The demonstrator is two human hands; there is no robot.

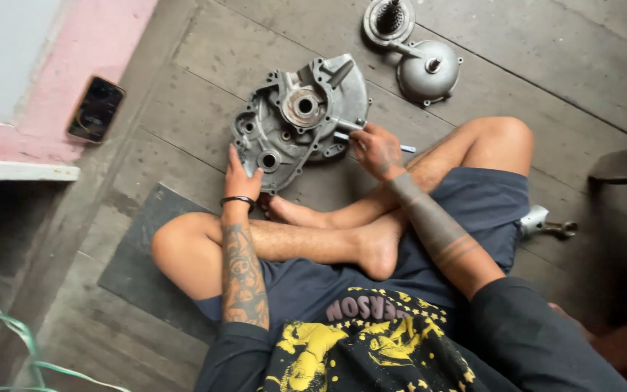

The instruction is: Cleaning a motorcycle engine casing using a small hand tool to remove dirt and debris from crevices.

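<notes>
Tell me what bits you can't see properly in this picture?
- Head view: the tool's tip, hidden by the right hand and the metal engine casing.
- The casing's underside, flat against the floor.
- The left hand fingertips, curled over the casing's edge.
- The phone screen, too dark and small.

We find one screen in view: a phone [96, 109] lying at the far left, on the sloped pink ledge [59, 109] that runs along the wall. It is a flat rectangle with rounded corners, set at a slant, its long side running from far right to near left. A thin tan or orange edge frames it, perhaps a case, though the view is too small for us to be sure. The glass is dark and glossy, with only faint reflections showing, and we cannot tell whether it is lit. We see no packages, labels or signs elsewhere on the floor.
</notes>
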